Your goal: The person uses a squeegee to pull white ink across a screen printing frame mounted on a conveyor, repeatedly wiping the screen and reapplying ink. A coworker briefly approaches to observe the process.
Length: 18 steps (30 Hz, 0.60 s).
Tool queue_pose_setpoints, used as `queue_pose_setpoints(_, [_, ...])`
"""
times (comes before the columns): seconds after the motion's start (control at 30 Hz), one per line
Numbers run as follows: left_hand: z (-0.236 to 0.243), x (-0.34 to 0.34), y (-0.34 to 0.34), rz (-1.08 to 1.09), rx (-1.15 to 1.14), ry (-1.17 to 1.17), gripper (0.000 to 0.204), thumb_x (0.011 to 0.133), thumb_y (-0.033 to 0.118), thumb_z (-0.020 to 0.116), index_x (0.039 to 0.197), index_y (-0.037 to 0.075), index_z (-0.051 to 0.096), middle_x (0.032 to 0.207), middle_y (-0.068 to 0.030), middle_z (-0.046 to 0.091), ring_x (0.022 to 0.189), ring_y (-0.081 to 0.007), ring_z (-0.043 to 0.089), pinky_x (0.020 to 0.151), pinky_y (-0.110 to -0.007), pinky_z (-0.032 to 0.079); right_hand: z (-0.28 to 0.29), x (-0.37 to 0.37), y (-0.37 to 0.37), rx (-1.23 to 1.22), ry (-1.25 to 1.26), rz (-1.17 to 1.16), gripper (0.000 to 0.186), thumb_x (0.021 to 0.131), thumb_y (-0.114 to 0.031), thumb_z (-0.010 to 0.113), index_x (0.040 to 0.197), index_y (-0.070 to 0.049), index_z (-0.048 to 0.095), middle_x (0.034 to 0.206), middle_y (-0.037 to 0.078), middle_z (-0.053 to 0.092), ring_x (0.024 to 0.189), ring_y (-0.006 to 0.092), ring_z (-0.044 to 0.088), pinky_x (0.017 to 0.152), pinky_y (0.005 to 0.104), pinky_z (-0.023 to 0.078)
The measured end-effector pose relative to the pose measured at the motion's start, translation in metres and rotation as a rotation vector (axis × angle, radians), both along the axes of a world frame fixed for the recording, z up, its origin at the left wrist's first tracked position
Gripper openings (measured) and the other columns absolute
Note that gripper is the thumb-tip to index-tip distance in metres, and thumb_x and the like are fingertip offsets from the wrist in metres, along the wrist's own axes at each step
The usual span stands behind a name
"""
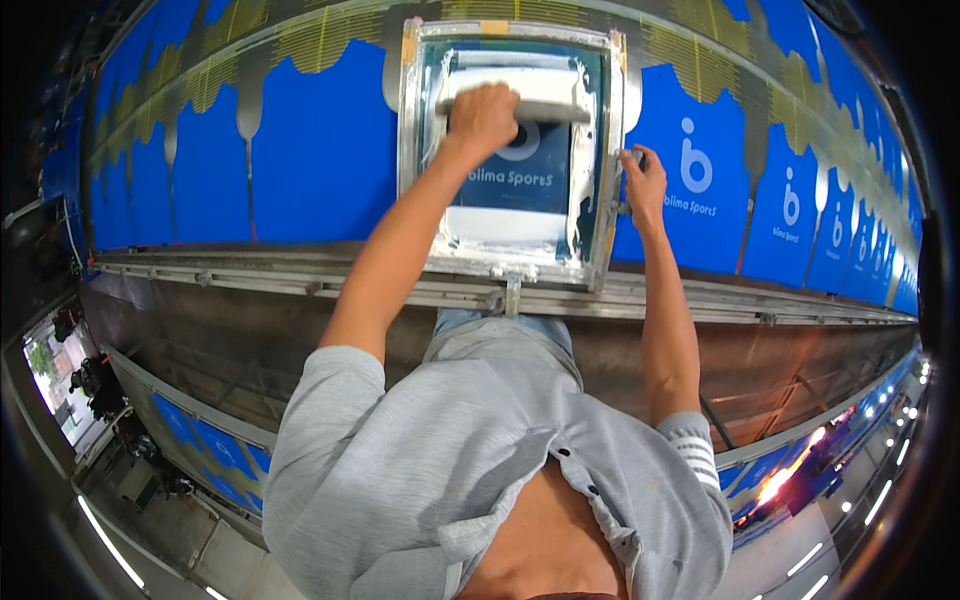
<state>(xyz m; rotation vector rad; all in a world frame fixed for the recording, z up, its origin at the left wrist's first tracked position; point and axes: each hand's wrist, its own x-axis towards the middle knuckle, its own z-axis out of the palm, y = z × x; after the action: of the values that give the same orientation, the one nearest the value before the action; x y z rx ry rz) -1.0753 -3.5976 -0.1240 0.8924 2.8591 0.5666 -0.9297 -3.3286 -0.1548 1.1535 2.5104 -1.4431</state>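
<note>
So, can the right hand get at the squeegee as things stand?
Probably yes: the left hand grips the squeegee near its left end, leaving the right end free; the right hand, just outside the frame, would need to cross its rim.

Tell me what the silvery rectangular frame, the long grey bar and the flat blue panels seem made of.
Silvery rectangular frame: probably bare metal, judging by its dull grey sheen.
Long grey bar: metal or wood; its dull surface leaves that open.
Flat blue panels: likely matte fabric, given even colour and garment-like outlines.
</note>
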Motion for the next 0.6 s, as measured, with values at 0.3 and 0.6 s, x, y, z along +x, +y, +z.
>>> queue_pose_setpoints(0.3, [0.008,0.237,-0.061,0.039,0.210,0.108,0.032,0.070,-0.001,0.060,0.101,-0.002,0.067,0.105,-0.0134,0.066,0.106,-0.0293,0.061,0.087,-0.041,0.050,-0.009,-0.006,-0.004,0.082,0.331,-0.018,0.037,0.090,-0.029,0.071,0.112,0.001,0.072,0.099,0.013,0.073,0.090,0.0199,0.067,0.083,0.0330,0.051])
queue_pose_setpoints(0.6, [0.016,0.159,-0.222,0.044,0.128,-0.096,0.035,0.062,-0.001,0.063,0.096,0.002,0.072,0.092,-0.0146,0.072,0.089,-0.0355,0.067,0.076,-0.046,0.053,-0.020,-0.045,-0.176,0.173,0.434,0.000,0.021,0.091,-0.022,0.067,0.101,-0.004,0.073,0.094,0.012,0.071,0.084,0.0221,0.067,0.079,0.0348,0.052])
